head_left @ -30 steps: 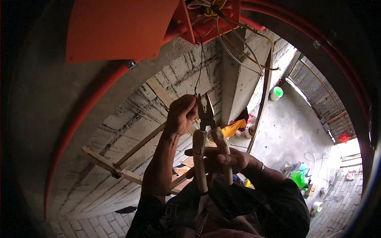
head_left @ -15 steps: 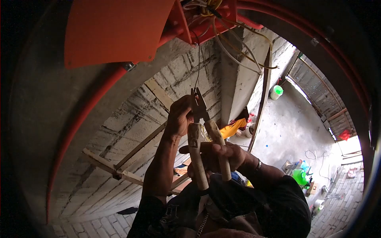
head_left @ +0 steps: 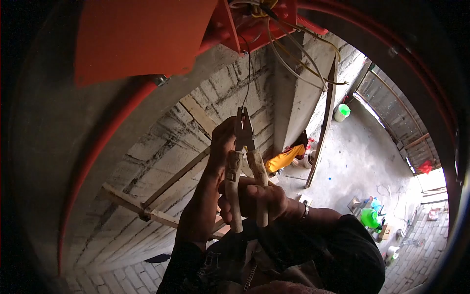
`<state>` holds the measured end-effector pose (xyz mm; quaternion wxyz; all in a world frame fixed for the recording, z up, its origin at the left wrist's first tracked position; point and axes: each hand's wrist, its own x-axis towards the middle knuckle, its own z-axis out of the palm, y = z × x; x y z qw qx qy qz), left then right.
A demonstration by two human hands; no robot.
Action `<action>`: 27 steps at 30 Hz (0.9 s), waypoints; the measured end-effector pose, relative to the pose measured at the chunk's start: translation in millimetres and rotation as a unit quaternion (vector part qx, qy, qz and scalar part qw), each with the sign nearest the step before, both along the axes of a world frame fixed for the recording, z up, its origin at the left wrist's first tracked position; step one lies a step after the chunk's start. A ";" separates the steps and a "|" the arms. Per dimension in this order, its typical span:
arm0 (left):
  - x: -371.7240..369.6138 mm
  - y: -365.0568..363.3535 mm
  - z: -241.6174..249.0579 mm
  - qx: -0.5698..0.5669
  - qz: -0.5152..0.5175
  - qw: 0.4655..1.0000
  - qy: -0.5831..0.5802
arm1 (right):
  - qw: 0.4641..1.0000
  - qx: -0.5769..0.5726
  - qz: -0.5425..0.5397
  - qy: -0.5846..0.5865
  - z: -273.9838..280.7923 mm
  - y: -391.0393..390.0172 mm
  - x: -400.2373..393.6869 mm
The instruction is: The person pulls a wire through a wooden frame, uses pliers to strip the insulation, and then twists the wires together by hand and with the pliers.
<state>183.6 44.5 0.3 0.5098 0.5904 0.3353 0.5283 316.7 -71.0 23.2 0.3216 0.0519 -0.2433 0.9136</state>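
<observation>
My right hand [head_left: 267,200] is wrapped round the light, worn handles of the pliers [head_left: 245,130], whose jaws point up and are slightly apart. Close behind the pliers' head, on its left side, is my left hand [head_left: 223,139], with its fingers closed; what they hold is hidden. A thin dark wire [head_left: 250,73] hangs from the red box [head_left: 235,34] and runs down to the jaws. Whether the jaws grip it is too small to tell. Several loose white and yellow wires [head_left: 303,56] hang from the same box, to the right of the pliers.
An orange-red panel [head_left: 137,39] and a red conduit [head_left: 105,139] are at the upper left. Wooden bars [head_left: 176,179] cross before the block wall. Below at the right are a yellow cloth [head_left: 284,159], a green-and-white bucket [head_left: 342,112] and a green container [head_left: 370,218].
The pliers have moved slightly left, and their handles are closer together. My right hand has moved left with them. The box and loose wires appear shifted slightly.
</observation>
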 end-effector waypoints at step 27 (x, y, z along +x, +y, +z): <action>4.6 5.4 30.7 -0.071 -0.115 0.986 -0.097 | 0.929 0.254 0.149 -0.225 -35.8 -2.7 55.1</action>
